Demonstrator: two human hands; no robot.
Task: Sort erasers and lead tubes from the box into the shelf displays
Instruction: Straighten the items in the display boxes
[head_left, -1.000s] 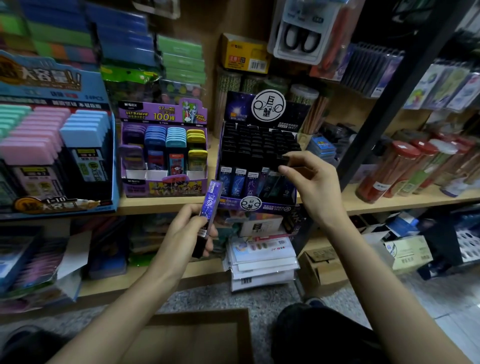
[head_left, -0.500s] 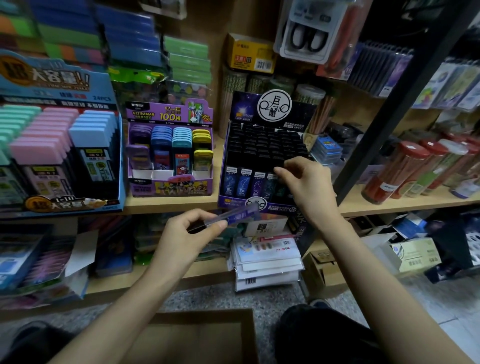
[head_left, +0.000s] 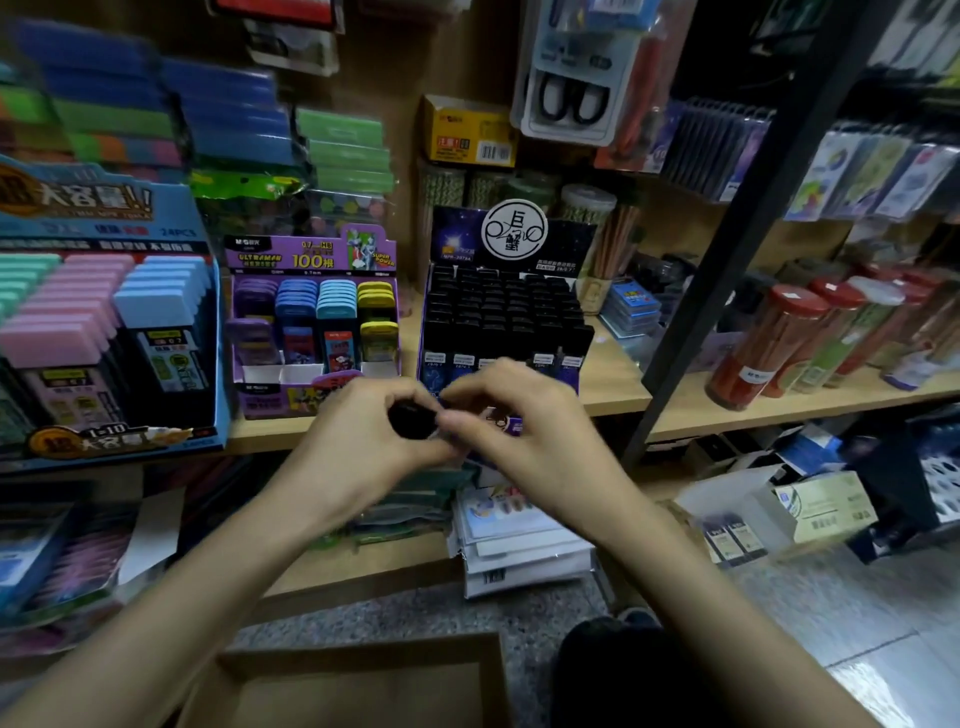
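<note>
Right hand (head_left: 524, 431), grip blurred, has joined left hand (head_left: 353, 447) pinching lead tube (head_left: 410, 418) before shelf (head_left: 613, 384).

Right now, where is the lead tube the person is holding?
Centre of the head view: the lead tube is held between left hand and right hand, just in front of the black display.

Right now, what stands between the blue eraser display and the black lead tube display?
In the head view, a purple display box of coloured cases stands between the blue eraser display and black lead tube display.
</note>
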